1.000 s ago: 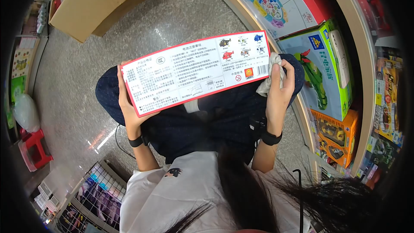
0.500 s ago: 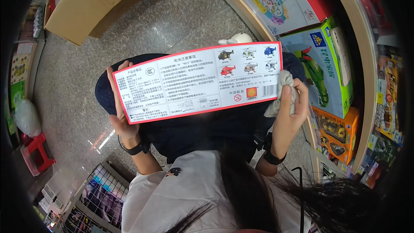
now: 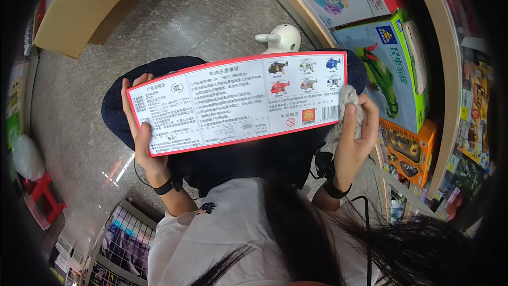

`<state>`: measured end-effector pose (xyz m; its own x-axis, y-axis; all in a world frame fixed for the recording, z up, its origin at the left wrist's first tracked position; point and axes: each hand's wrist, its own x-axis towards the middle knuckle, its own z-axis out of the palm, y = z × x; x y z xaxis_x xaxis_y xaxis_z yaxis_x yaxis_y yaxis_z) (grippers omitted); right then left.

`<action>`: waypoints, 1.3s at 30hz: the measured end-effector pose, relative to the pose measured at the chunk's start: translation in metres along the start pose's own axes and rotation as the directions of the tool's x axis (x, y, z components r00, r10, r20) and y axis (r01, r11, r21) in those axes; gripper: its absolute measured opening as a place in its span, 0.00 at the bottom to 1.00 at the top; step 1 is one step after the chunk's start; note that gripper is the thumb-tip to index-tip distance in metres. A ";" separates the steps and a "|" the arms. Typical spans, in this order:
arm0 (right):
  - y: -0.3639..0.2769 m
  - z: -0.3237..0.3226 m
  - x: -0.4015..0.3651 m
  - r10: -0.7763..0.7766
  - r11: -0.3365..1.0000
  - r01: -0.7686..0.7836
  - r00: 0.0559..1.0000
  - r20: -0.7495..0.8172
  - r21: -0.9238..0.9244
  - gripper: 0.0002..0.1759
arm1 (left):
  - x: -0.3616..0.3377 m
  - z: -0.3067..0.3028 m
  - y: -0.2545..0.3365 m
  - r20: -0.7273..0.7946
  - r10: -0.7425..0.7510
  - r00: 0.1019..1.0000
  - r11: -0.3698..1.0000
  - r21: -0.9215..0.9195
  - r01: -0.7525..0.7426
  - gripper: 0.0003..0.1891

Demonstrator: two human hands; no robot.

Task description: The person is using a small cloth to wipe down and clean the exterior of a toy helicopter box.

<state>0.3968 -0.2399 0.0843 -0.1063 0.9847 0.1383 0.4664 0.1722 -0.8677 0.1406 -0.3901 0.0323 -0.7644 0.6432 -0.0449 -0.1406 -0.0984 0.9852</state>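
Observation:
A long toy box [image 3: 238, 108] with a red border lies across my lap, its white printed side facing up. Small helicopter pictures and a barcode show toward its right end. My left hand [image 3: 149, 151] grips the left end, thumb on the printed face and fingertips over the far corner. At the other end, my right hand [image 3: 362, 135] holds a crumpled greyish-white cloth [image 3: 349, 107] against the box edge, its thumb pressing on the cloth. The fingers behind the cloth are partly hidden.
Beyond the box a white rounded object [image 3: 286, 37] stands on the floor by the shelf. Boxed toys, including a green box [image 3: 407, 74] and an orange box [image 3: 410, 151], fill the right shelf. A cardboard carton [image 3: 79, 16], red stool [image 3: 46, 198] and wire rack [image 3: 119, 243] are leftward.
My left thumb has come onto the box's printed face, and the left end has shifted slightly left. The cloth stays at the right end. The view has moved, showing more of the white object.

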 end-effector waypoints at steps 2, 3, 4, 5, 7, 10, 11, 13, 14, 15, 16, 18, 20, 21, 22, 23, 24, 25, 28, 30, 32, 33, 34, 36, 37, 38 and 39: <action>-0.001 0.002 0.005 -0.052 0.997 0.054 0.998 -0.037 0.055 0.10 | 0.002 0.001 -0.003 0.005 0.009 1.000 1.000 -0.009 -0.009 0.52; 0.000 0.004 0.009 -0.047 0.998 0.049 0.998 -0.046 0.049 0.10 | 0.002 0.001 -0.004 0.002 0.024 1.000 1.000 -0.010 -0.024 0.52; 0.001 0.007 0.015 -0.183 0.982 0.177 0.979 -0.088 -0.070 0.10 | 0.003 0.000 -0.006 0.013 0.020 1.000 1.000 -0.012 -0.020 0.52; 0.000 0.009 0.019 -0.319 0.936 0.295 0.941 -0.112 -0.191 0.10 | 0.003 -0.002 -0.008 0.009 0.026 1.000 1.000 -0.016 -0.026 0.53; -0.009 0.016 0.020 -0.359 0.897 0.314 0.928 -0.097 -0.310 0.10 | 0.002 0.001 -0.006 -0.014 0.028 1.000 0.999 -0.037 -0.028 0.53; -0.027 0.034 0.013 -0.399 0.845 0.340 0.915 -0.062 -0.413 0.12 | 0.001 -0.003 -0.008 -0.002 0.031 1.000 0.999 -0.007 -0.031 0.52; -0.035 0.040 0.010 -0.417 0.825 0.373 0.909 -0.013 -0.424 0.14 | 0.000 -0.003 -0.008 -0.008 0.025 1.000 1.000 -0.014 -0.025 0.52; -0.044 0.060 -0.001 -0.427 0.839 0.425 0.901 0.074 -0.340 0.17 | 0.001 -0.002 -0.011 -0.006 0.030 1.000 0.999 -0.043 -0.030 0.51; -0.048 0.072 -0.008 -0.422 0.866 0.436 0.900 0.110 -0.245 0.17 | 0.001 -0.002 -0.012 -0.006 0.033 0.999 0.998 -0.056 -0.033 0.51; -0.054 0.083 -0.014 -0.459 0.859 0.480 0.876 0.147 -0.179 0.15 | 0.002 -0.003 -0.013 -0.006 0.035 0.999 0.997 -0.067 -0.035 0.51; -0.059 0.094 -0.021 -0.496 0.848 0.518 0.849 0.181 -0.112 0.13 | 0.002 -0.004 -0.014 -0.005 0.038 0.999 0.996 -0.079 -0.039 0.51; -0.070 0.113 -0.042 -0.522 0.840 0.542 0.824 0.220 -0.039 0.15 | 0.004 -0.005 -0.016 -0.001 0.045 0.999 0.995 -0.093 -0.045 0.51; -0.073 0.117 -0.053 -0.554 0.811 0.583 0.792 0.256 -0.046 0.16 | 0.004 -0.005 -0.016 0.012 0.057 0.998 0.993 -0.105 -0.056 0.51; -0.068 0.115 -0.046 -0.544 0.831 0.554 0.789 0.287 0.050 0.13 | 0.004 -0.004 -0.016 0.007 0.051 0.999 0.993 -0.104 -0.050 0.51; -0.062 0.109 -0.036 -0.541 0.832 0.553 0.792 0.282 0.045 0.13 | 0.004 -0.003 -0.016 0.002 0.043 0.999 0.994 -0.103 -0.042 0.51; -0.055 0.101 -0.024 -0.533 0.833 0.553 0.808 0.251 -0.012 0.14 | 0.005 -0.003 -0.015 0.004 0.036 0.999 0.995 -0.097 -0.035 0.51; -0.048 0.091 -0.012 -0.527 0.831 0.551 0.821 0.220 -0.068 0.15 | 0.005 -0.003 -0.015 0.009 0.036 0.999 0.994 -0.100 -0.035 0.51; -0.042 0.079 -0.001 -0.509 0.829 0.532 0.845 0.160 -0.172 0.15 | 0.006 -0.003 -0.014 0.009 0.032 0.999 0.995 -0.093 -0.031 0.51; -0.023 0.049 0.032 -0.452 0.845 0.413 0.891 -0.040 -0.341 0.11 | 0.007 -0.002 -0.015 0.011 0.034 0.999 0.995 -0.090 -0.033 0.51; -0.013 0.039 0.041 -0.453 0.841 0.380 0.884 -0.117 -0.386 0.08 | 0.008 -0.002 -0.016 0.016 0.039 0.999 0.995 -0.092 -0.037 0.51; -0.020 0.041 0.035 -0.414 0.853 0.338 0.902 -0.120 -0.398 0.08 | 0.008 0.000 -0.016 0.016 0.036 0.999 0.994 -0.107 -0.034 0.51; -0.024 0.044 0.030 -0.371 0.864 0.293 0.920 -0.125 -0.409 0.08 | 0.007 0.001 -0.015 0.016 0.036 0.999 0.994 -0.108 -0.034 0.51; -0.027 0.049 0.023 -0.399 0.852 0.334 0.913 -0.085 -0.403 0.08 | 0.006 0.001 -0.015 0.001 0.030 1.000 0.993 -0.114 -0.030 0.51; -0.034 0.067 0.004 -0.472 0.852 0.458 0.882 0.007 -0.255 0.12 | 0.005 0.004 -0.012 -0.010 0.027 1.000 0.992 -0.119 -0.028 0.51; -0.042 0.075 -0.008 -0.457 0.863 0.466 0.885 0.090 -0.196 0.14 | 0.005 0.006 -0.009 -0.010 0.021 1.000 0.993 -0.116 -0.022 0.50; -0.050 0.082 -0.021 -0.447 0.870 0.470 0.879 0.170 -0.145 0.14 | 0.006 0.008 -0.007 -0.011 0.015 1.000 0.994 -0.112 -0.016 0.50; -0.051 0.088 -0.034 -0.517 0.828 0.555 0.808 0.281 -0.073 0.18 | 0.007 0.008 -0.006 -0.009 0.017 1.000 0.994 -0.111 -0.018 0.50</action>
<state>0.2992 -0.2842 0.0822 -0.5738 0.6991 0.4265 0.3912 0.6915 -0.6073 0.1416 -0.3789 0.0277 -0.7723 0.6346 -0.0293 -0.1958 -0.1939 0.9613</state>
